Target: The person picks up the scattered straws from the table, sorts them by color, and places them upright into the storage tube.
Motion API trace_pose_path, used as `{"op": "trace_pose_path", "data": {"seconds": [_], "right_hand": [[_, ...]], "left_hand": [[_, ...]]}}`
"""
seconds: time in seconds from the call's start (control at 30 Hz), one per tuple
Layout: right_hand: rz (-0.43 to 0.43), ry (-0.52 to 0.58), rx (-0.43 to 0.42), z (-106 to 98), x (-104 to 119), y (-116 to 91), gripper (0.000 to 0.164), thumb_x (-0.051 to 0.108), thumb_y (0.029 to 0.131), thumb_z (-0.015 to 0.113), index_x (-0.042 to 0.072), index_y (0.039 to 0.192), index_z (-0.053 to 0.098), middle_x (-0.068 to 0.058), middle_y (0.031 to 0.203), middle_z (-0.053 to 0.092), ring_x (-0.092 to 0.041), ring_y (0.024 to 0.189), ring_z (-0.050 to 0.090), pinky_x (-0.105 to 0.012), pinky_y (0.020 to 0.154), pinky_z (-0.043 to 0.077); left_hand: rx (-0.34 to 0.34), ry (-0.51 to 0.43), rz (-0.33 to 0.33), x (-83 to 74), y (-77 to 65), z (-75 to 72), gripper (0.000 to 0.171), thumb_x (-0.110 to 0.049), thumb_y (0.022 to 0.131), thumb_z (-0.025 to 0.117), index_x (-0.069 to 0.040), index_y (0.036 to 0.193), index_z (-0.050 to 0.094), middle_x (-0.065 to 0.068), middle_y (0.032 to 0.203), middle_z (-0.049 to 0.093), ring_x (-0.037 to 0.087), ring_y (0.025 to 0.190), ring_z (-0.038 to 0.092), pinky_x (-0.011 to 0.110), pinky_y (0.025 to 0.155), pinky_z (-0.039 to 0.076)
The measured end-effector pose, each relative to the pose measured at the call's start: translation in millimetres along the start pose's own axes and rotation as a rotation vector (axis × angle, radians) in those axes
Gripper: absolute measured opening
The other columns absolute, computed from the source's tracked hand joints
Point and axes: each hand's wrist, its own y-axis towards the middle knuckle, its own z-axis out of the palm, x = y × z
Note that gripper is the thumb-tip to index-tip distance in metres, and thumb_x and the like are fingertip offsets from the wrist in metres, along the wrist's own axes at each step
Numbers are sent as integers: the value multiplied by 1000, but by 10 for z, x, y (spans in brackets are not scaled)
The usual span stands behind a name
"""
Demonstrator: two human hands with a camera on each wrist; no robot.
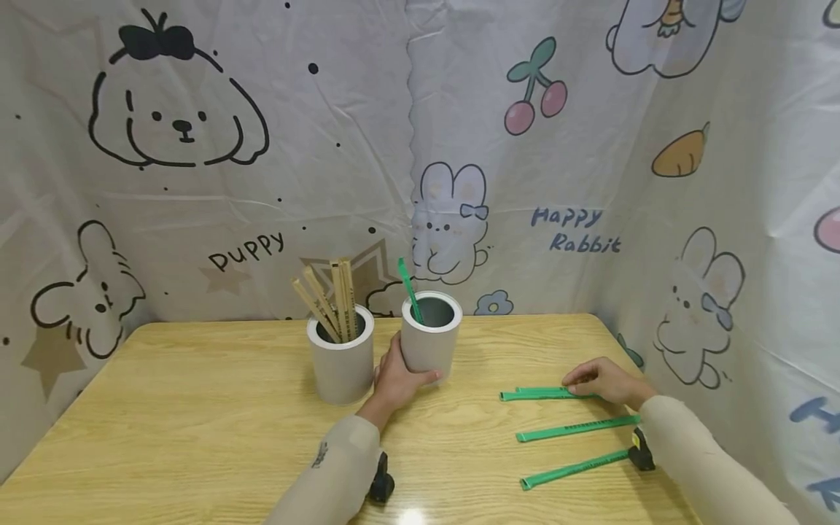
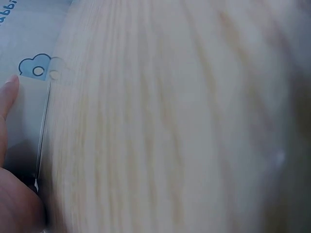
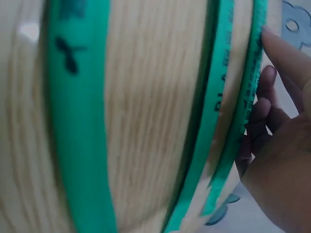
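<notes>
My left hand (image 1: 397,375) grips a light grey cup (image 1: 429,350) from its left side, thumb across the front near the base. One slim green stick packet (image 1: 410,292) leans upright inside that cup. Just left of it stands a matching cup (image 1: 341,372) with several beige stick packets (image 1: 328,299). At the right, my right hand (image 1: 607,380) pinches a green stick packet (image 3: 250,92) at the back of a row on the table. Another packet (image 1: 545,396) lies close along it. Nearer the front lie two more, a middle packet (image 1: 571,429) and a front packet (image 1: 571,470).
A wooden table (image 1: 197,423) carries everything. Behind and to the right hangs a white printed curtain (image 1: 341,182), close to the table's back and right edges. Each sleeve bears a small black device, a left one (image 1: 381,481) and a right one (image 1: 641,450).
</notes>
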Motion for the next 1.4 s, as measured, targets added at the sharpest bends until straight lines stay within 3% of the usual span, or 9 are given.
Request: {"op": "trace_pose_path", "data": {"seconds": [0.23, 0.4, 0.53, 0.7, 0.87, 1.03, 1.17, 1.3, 1.4], "right_hand": [[-17, -15, 0, 9, 104, 41, 16, 8, 93, 71, -4, 103, 75, -14, 99, 73, -8, 80, 56, -22, 69, 48], [42, 83, -72, -71, 360, 131, 33, 26, 100, 65, 1, 120, 70, -11, 119, 68, -18, 102, 61, -37, 91, 53], [-23, 438, -154, -148, 817, 241, 26, 29, 102, 61, 11, 119, 71, 1, 115, 67, -12, 108, 58, -37, 102, 47], [-292, 1039, -151, -119, 1533, 390, 22, 10, 104, 54, 19, 97, 73, 9, 91, 70, -7, 85, 60, -23, 84, 48], [-389, 1231, -139, 50, 2136, 545, 20, 11, 103, 56, 20, 94, 71, 8, 90, 69, -9, 85, 59, -27, 85, 44], [-416, 1304, -168, 258, 2475, 760, 24, 13, 103, 55, 24, 88, 69, 9, 86, 64, -9, 84, 53, -26, 84, 41], [-329, 1322, -166, 430, 2525, 932, 29, 11, 106, 48, 23, 88, 67, 8, 86, 61, -8, 85, 51, -25, 85, 41], [-151, 1171, -159, 538, 2436, 999, 15, 14, 107, 48, 17, 107, 63, 8, 94, 58, -8, 86, 51, -22, 84, 43], [-79, 964, -181, 532, 2326, 994, 26, 16, 107, 51, 9, 131, 56, 7, 100, 54, -7, 86, 50, -19, 78, 45]], "left_hand": [[0, -9, 10, -21, -25, -14, 111, -32, 72, 92, -15, 159, 25, 16, 154, 47, 39, 142, 41, 62, 118, 21], [9, 1, 1, -33, -38, -21, 111, -33, 73, 91, -15, 159, 24, 16, 155, 46, 39, 143, 41, 62, 119, 21], [6, 1, 0, -37, -55, -25, 110, -33, 73, 91, -14, 159, 25, 17, 155, 46, 39, 142, 41, 62, 118, 21], [3, 5, -3, -11, -33, -25, 111, -34, 72, 91, -15, 159, 25, 16, 155, 46, 38, 143, 41, 61, 118, 21], [4, 5, -15, -20, -32, -46, 111, -34, 72, 91, -16, 159, 24, 15, 156, 45, 38, 144, 40, 60, 120, 20], [8, 11, -17, -41, -36, -68, 111, -33, 73, 91, -15, 159, 24, 16, 156, 44, 39, 144, 40, 61, 120, 20], [5, 15, -20, -48, -36, -66, 110, -33, 73, 91, -15, 159, 24, 16, 156, 45, 39, 143, 40, 61, 120, 20], [11, 14, -21, -44, -39, -47, 110, -34, 73, 91, -14, 159, 24, 17, 155, 45, 39, 142, 41, 61, 119, 22], [13, 10, -15, -41, -37, -37, 111, -35, 73, 91, -14, 159, 24, 16, 156, 45, 39, 143, 40, 61, 119, 21]]}}
